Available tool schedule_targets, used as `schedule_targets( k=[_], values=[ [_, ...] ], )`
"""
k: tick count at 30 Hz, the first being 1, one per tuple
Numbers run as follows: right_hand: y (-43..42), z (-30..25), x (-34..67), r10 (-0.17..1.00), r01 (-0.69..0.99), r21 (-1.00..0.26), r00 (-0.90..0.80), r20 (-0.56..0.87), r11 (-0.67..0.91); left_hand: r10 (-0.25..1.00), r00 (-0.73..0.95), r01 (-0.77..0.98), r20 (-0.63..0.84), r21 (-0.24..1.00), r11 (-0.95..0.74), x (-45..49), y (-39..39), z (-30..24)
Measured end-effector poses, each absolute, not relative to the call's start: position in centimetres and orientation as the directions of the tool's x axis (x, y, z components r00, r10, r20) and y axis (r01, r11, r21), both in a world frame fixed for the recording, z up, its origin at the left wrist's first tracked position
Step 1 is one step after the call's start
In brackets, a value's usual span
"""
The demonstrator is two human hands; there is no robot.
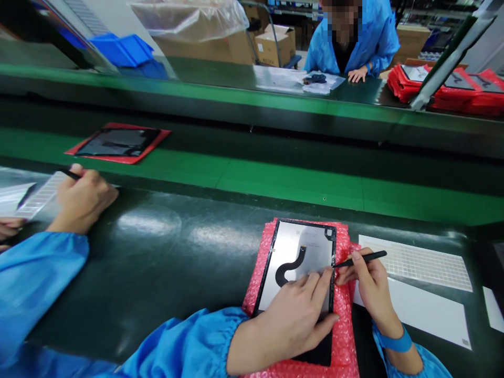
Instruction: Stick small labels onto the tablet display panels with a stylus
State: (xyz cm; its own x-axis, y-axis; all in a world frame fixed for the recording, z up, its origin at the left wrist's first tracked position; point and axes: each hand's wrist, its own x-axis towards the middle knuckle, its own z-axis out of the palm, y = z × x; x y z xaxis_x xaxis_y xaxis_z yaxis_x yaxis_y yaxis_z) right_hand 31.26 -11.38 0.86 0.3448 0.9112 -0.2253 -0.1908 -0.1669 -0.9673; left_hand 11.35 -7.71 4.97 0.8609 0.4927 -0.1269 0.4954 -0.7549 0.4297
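Observation:
A tablet screen panel [291, 239], silver-backed with a black border, lies on red bubble wrap [344, 336]. A curved black flex cable [293, 265] runs across its back. My left hand [291, 320] rests on the panel with fingers stretched out, fingertips near its right edge. Black tweezers [364, 259] are pinched in my right hand [372, 286], their tip at the panel's right edge beside my left fingertips. Whatever is at the tip is too small to make out.
At right lie a gridded label sheet [425, 265] and a white sheet [429, 312]. A co-worker's hand [84, 199] with dark tweezers works at left. Another panel [118, 143] sits on the green belt [275, 184]. Opposite, a person [356, 47] leans near stacked red-wrapped panels [444, 89].

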Motion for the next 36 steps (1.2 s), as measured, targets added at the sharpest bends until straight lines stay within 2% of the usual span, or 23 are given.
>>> schedule_targets(
  k=[5,8,11,14,17,19,21,23,29,36],
  values=[
    [-11.3,0.3,31.4,0.89,-0.268,-0.955,0.394,-0.23,-0.128,0.523,0.838,0.532,-0.156,0.449,-0.718,11.8,-7.5,5.2],
    [-11.5,-0.1,31.8,0.871,-0.313,-0.947,0.441,-0.217,-0.077,0.546,0.832,0.51,-0.101,0.526,-0.681,10.8,-7.0,6.0],
    [-11.7,-0.5,32.5,0.865,-0.324,-0.945,0.462,-0.197,-0.042,0.719,0.693,0.58,-0.047,0.63,-0.517,7.9,-5.7,7.0],
    [-11.9,-0.7,33.0,0.866,-0.323,-0.946,0.47,-0.173,-0.014,0.886,0.453,0.72,-0.095,0.625,-0.301,4.1,-3.9,7.1],
    [-12.2,-0.7,33.2,0.866,-0.325,-0.946,0.471,-0.168,-0.006,0.886,0.402,0.722,-0.23,0.674,-0.152,1.1,-2.9,5.7],
    [-12.3,-0.6,33.2,0.869,-0.324,-0.946,0.465,-0.172,-0.013,0.853,0.435,0.634,-0.29,0.771,-0.061,0.0,-2.9,4.3],
    [-12.2,-0.6,33.2,0.867,-0.32,-0.947,0.468,-0.173,-0.016,0.84,0.459,0.543,-0.289,0.84,-0.007,-0.5,-3.2,3.0],
    [-12.1,-0.6,33.2,0.864,-0.314,-0.949,0.475,-0.171,-0.015,0.852,0.457,0.505,-0.256,0.863,-0.011,-0.5,-3.4,2.4],
    [-11.9,-0.5,33.3,0.871,-0.303,-0.953,0.47,-0.143,0.008,0.896,0.402,0.536,-0.186,0.842,-0.066,0.1,-3.7,2.7],
    [-11.9,-0.4,33.4,0.882,-0.31,-0.951,0.453,-0.129,0.02,0.902,0.413,0.53,-0.126,0.839,-0.125,0.5,-4.0,3.4]
  ],
)
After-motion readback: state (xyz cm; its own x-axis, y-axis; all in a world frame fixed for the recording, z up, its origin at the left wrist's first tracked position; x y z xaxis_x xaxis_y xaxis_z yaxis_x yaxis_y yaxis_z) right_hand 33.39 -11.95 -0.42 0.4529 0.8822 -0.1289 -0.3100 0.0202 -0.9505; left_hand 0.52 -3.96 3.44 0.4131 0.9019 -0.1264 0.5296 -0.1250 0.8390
